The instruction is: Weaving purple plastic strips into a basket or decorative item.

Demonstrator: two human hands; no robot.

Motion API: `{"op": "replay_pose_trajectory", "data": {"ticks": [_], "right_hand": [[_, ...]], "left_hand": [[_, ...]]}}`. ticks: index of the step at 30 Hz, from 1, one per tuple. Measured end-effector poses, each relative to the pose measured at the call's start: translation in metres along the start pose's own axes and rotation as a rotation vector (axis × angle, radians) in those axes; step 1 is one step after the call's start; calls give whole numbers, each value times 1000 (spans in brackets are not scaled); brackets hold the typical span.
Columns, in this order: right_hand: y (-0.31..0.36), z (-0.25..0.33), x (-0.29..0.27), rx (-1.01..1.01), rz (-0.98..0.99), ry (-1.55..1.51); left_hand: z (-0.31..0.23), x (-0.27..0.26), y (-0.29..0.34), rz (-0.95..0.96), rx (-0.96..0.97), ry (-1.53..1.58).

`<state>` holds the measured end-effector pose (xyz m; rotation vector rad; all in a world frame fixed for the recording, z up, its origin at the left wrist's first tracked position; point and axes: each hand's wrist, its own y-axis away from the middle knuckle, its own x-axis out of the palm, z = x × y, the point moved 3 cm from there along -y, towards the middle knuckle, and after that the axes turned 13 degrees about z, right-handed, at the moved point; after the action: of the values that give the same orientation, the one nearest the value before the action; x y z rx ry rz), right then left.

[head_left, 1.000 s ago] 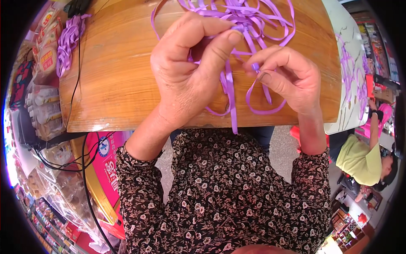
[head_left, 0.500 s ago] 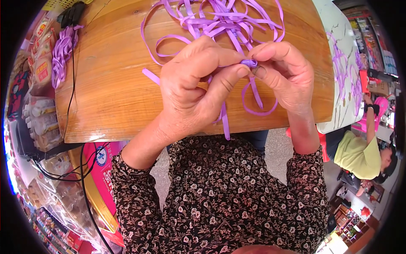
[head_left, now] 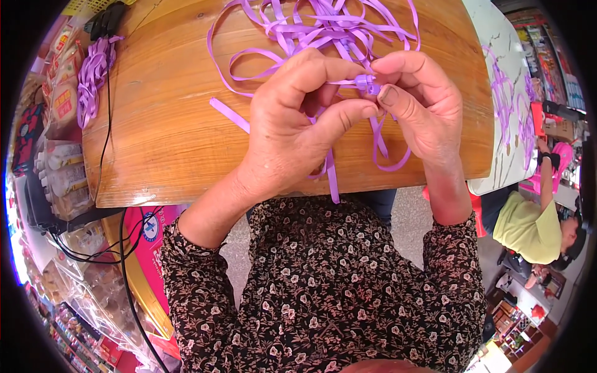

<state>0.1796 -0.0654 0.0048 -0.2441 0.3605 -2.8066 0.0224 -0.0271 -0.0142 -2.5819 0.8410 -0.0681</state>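
Presently handled, upper centre: one purple clasp (head_left: pixel 367 85), ribbon (head_left: pixel 341 82) at its left end, seemingly unfinished. Right hand (head_left: pixel 428 112): thumb and forefinger pinching clasp. Left hand (head_left: pixel 287 121): thumb and forefinger apart around it, hold unclear. Apparently remaining: ribbon tangle (head_left: pixel 339 23), top centre, strands (head_left: pixel 332 180) underlying hands. Upper left: ribbon bundle (head_left: pixel 94 78).

1 fisheye cam, head-worn, facing down, close abv wooden table (head_left: pixel 168 146)

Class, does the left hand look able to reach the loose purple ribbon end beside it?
Probably yes: the purple ribbon end lies uncovered beside the left hand, though that hand is at a purple fitting.
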Motion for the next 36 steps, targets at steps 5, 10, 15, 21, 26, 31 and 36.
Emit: {"op": "replay_pose_trajectory", "data": {"ticks": [5,10,15,21,26,31,36], "right_hand": [[1,1,-3,57,49,10],[2,6,-1,37,51,118],[2,5,3,61,73,100],[1,2,8,-4,144,100],[-1,-4,1,-130,191,122],[0,-2,1,-13,140,31],[-1,-5,0,167,83,-121]], "left_hand": [[-3,1,1,46,16,19],[-8,-1,2,87,2,6],[-12,-1,1,146,-1,38],[-7,3,4,120,0,335],[-1,5,5,66,-95,682],[-6,1,3,87,-28,436],[-10,-2,5,102,70,-83]]}}
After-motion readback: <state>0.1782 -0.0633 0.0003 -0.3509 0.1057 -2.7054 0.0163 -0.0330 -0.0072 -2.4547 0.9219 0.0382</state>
